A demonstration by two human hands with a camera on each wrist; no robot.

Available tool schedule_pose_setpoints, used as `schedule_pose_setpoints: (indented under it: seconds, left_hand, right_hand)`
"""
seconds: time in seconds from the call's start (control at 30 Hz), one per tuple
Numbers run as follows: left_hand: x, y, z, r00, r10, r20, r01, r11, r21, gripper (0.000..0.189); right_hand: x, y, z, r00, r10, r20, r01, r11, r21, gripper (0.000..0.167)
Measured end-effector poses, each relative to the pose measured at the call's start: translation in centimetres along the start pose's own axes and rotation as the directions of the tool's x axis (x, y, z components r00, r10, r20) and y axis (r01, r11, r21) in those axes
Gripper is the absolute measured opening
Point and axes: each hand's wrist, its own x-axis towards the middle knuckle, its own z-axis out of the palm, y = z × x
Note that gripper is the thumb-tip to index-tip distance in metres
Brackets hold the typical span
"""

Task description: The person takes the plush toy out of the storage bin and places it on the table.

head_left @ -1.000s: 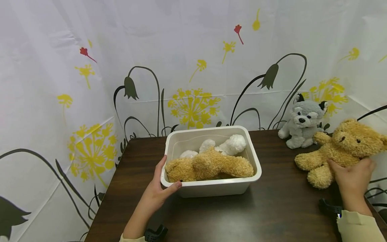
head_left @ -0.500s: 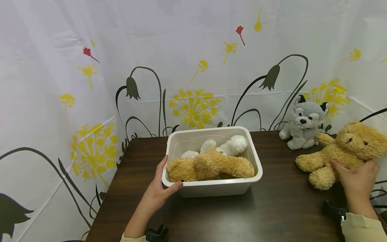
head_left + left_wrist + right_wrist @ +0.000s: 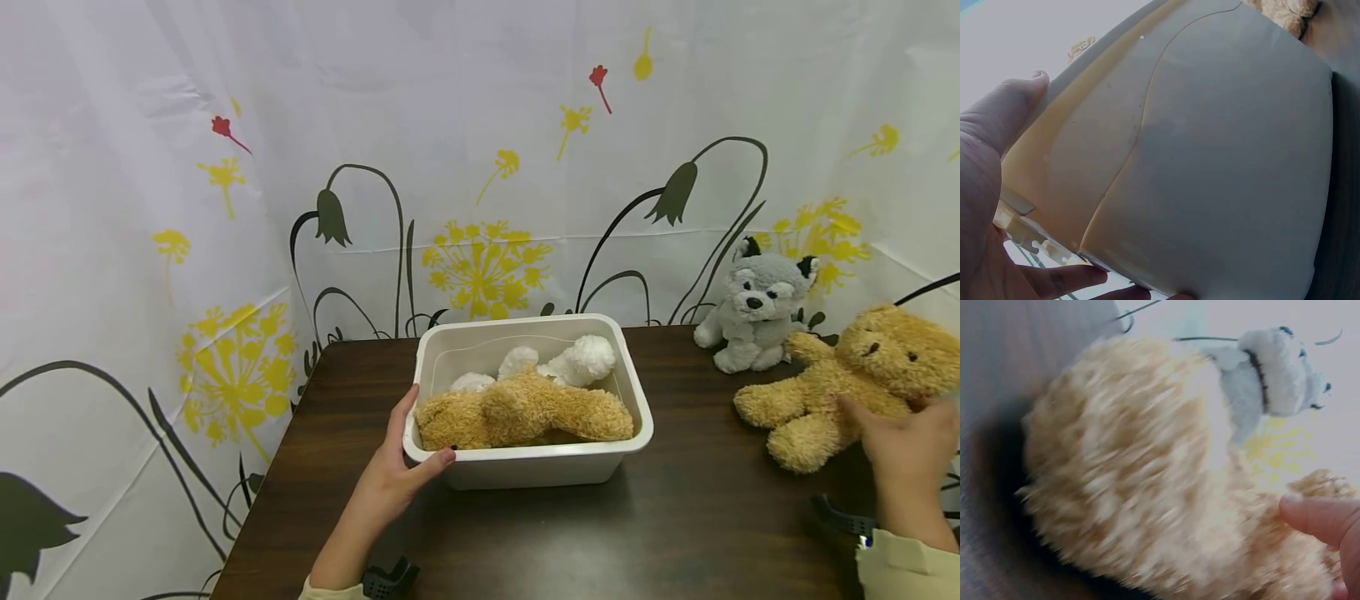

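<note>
In the head view my left hand [image 3: 390, 475] grips the left front corner of a white plastic bin [image 3: 528, 467], thumb over the front rim and fingers along the outside. In the left wrist view the bin's wall [image 3: 1222, 144] fills most of the picture. A tan plush lying with its face hidden [image 3: 517, 412] and a white plush [image 3: 581, 360] lie inside the bin. At the table's right side sits a tan teddy bear [image 3: 855, 375], tilted. My right hand [image 3: 907, 442] touches its lower body, thumb [image 3: 1319, 515] straight against the fur; its other fingers are mostly hidden.
A grey and white husky plush [image 3: 757, 308] sits at the back right, behind the teddy bear. The dark wooden table [image 3: 562, 542] runs up to a white curtain [image 3: 480, 125] with printed flowers.
The teddy bear has shifted a little to the right, and my right hand has slid farther right along it, its thumb moving across the belly. My left hand has stayed on the bin.
</note>
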Motion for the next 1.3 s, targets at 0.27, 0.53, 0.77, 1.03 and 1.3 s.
schedule_pose_setpoints:
  seconds: [0.27,0.53,0.77,1.03,1.3]
  left_hand:
    - [0.1,0.0,0.0,1.000,-0.003,0.008,0.003,1.000,-0.016,0.105]
    - [0.1,-0.1,0.0,1.000,-0.002,0.014,0.002,1.000,-0.020,0.105]
    - [0.1,-0.2,0.0,1.000,0.001,0.013,-0.001,0.999,-0.040,0.104]
    - [0.2,-0.2,0.3,1.000,-0.018,0.004,0.018,0.999,-0.036,0.103]
    - [0.2,-0.2,0.2,1.000,-0.010,0.004,0.010,0.999,-0.048,0.103]
  right_hand:
    - [-1.5,-5.9,-2.4,0.995,0.022,-0.100,-0.002,0.981,0.193,0.037]
    - [-3.7,-17.0,-2.8,0.980,-0.189,-0.064,0.199,0.920,0.338,0.035]
    - [-5.8,-25.2,0.3,0.804,-0.586,0.105,0.470,0.734,0.491,0.029]
    - [-11.1,-30.4,6.0,0.473,-0.864,0.173,0.643,0.473,0.603,0.029]
    - [-15.1,-33.2,10.5,0.039,-0.940,0.340,0.675,0.275,0.685,0.032]
